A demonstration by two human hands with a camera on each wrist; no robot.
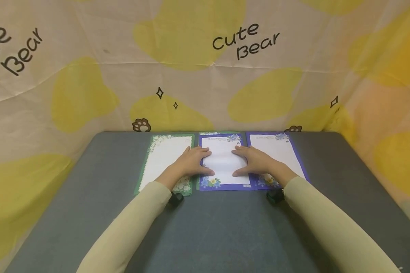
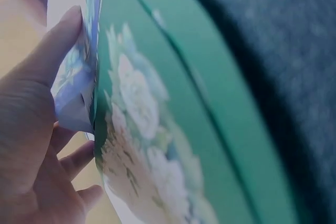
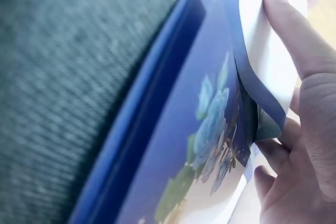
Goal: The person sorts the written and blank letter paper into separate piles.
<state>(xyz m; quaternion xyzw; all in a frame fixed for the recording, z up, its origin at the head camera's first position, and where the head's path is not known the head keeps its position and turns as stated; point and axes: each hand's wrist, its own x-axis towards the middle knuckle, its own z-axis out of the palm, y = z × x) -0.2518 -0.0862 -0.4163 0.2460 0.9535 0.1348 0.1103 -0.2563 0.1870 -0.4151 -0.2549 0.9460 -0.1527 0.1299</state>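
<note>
A purple-bordered sheet of paper [image 1: 225,161] with blue flowers at its corners lies in the middle, over green-bordered paper. At its left side is my left hand [image 1: 193,161], thumb and fingers spread apart on the sheet. The right hand [image 1: 256,161] mirrors it on the opposite side. In the left wrist view the left thumb [image 2: 68,22] lies on the sheet's face, and the sheet's side [image 2: 79,114] bows up between thumb and fingers. The right wrist view shows the same bowed edge [image 3: 270,106] within the right hand's grip.
Left of the middle sheet is a stack of green-bordered sheets [image 1: 167,155] with white flowers. Purple-bordered sheets [image 1: 278,153] lie on the right, partly under the right forearm. All are near the back edge of a dark grey table [image 1: 222,231], before a patterned cloth [image 1: 191,83].
</note>
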